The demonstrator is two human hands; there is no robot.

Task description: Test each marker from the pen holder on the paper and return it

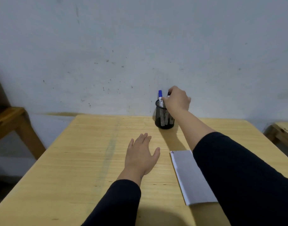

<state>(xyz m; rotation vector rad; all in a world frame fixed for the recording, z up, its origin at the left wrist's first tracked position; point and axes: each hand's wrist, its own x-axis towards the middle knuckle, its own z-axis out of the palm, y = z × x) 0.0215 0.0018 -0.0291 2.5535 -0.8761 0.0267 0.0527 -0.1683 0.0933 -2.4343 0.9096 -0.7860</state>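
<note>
A black mesh pen holder [163,119] stands at the far edge of the wooden table [84,160], close to the wall. A blue-capped marker [160,95] sticks up out of it. My right hand [177,99] is over the holder's rim, fingers closed on the top of a dark-capped marker [169,94] that stands in the holder. My left hand [140,154] rests flat on the table, fingers apart, holding nothing. A white sheet of paper [189,175] lies on the table to its right, partly under my right sleeve, with small red marks at its far left corner.
A grey scuffed wall [140,46] rises right behind the table. A wooden chair or bench frame [12,121] stands to the left, and another wooden piece [282,132] to the right.
</note>
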